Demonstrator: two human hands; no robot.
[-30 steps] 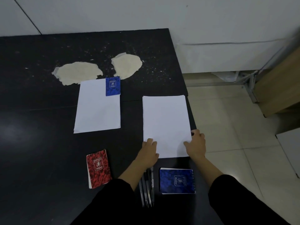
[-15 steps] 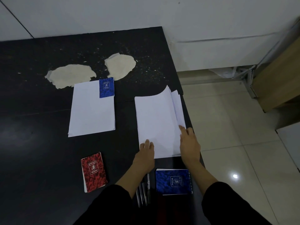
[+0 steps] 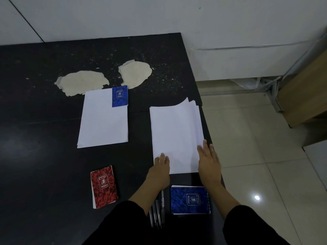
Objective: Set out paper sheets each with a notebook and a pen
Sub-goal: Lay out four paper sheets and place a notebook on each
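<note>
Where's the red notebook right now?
In the head view, the red mottled-cover notebook lies unused on the black table, near-left, left of the left hand and the dark pens.

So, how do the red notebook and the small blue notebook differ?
The red notebook lies on the bare table, near the person; the small blue notebook sits on the top right corner of the left sheet, farther away. The red one looks larger and slightly tilted. Both share a mottled cover.
</note>
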